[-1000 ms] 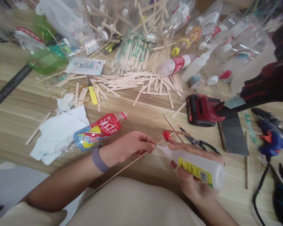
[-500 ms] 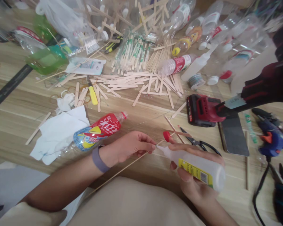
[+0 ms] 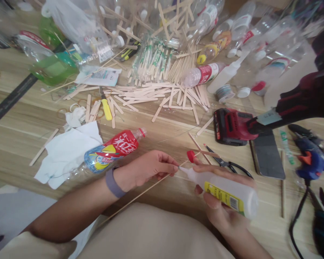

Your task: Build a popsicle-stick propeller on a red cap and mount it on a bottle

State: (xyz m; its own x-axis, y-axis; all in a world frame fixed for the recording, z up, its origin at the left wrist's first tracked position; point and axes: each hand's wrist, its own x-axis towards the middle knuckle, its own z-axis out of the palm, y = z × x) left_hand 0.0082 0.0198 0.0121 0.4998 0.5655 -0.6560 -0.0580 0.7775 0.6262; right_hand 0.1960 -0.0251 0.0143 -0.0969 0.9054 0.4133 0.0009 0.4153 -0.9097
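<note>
Compared with half a second ago, practically nothing has shifted: both hands hold the same positions, and the tilted translucent white squeeze bottle with a yellow label has hardly moved. The left hand is closed in a pinch on a thin round wooden stick, which slants down across the person's lap. The right hand grasps the squeeze bottle around its body, its narrow nozzle at the left fingertips, beside the stick; how full it is, I cannot tell. A small red plastic cap sits near the stick's upper end. On the wood-grain surface, a clear plastic bottle with a red and blue label lies uncapped near the left forearm. Farther back, clear plastic packaging holds green-printed slim packets.
</note>
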